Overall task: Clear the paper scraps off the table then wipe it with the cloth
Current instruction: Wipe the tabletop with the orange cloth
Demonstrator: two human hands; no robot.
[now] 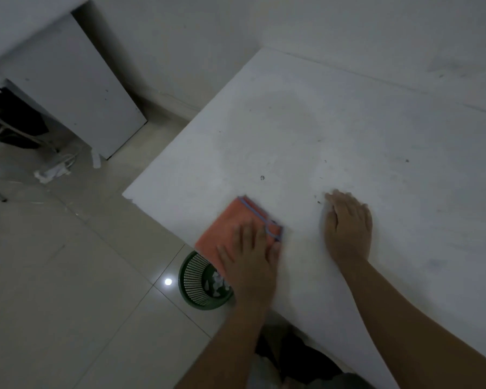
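A folded orange cloth with a blue hem lies on the white table near its front left edge. My left hand presses flat on the cloth's near part, fingers spread and blurred. My right hand rests palm down on the bare tabletop to the right of the cloth, holding nothing. A green slotted basket stands on the floor just below the table edge, with white paper scraps inside it. Small dark specks dot the tabletop.
A white cabinet stands at the back left, with a chair's metal legs beside it. A crumpled white rag and cord lie on the tiled floor. The wall runs along the table's far side.
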